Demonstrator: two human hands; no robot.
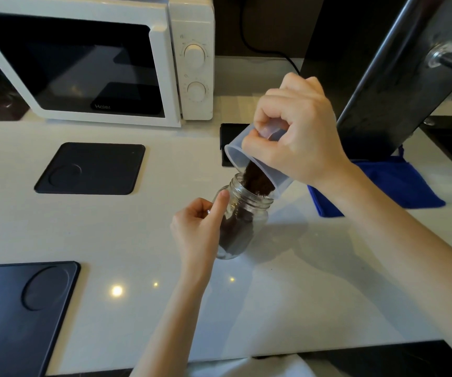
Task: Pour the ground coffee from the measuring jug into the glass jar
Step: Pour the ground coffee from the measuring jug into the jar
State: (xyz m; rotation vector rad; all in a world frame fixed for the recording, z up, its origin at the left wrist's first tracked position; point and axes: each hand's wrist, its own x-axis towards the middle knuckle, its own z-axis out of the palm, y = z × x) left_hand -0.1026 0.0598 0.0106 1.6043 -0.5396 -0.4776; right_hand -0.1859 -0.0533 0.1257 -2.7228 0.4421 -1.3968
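Measuring jug (235,155): clear plastic, tipped steeply with its mouth down and to the left, lip just over the jar's opening.
Ground coffee (257,179): I see a dark mass sliding along the jug's lower wall to the lip; more already lies in the jar.
Right hand (295,137): my fingers are curled tight around the jug's handle, thumb pressed on the near side.
Left hand (200,227): I have it against the jar's left side, thumb lying up along the glass toward the neck, other fingers curled in; how far they wrap behind the jar I cannot tell.
Glass jar (242,213): upright on the counter, threaded mouth open, roughly half dark with coffee.
Counter (138,227): white and glossy, with ceiling lights reflected.
Surroundings: white microwave (110,58) at the back, two black mats (91,168) to my left, blue cloth (398,183) on the right.
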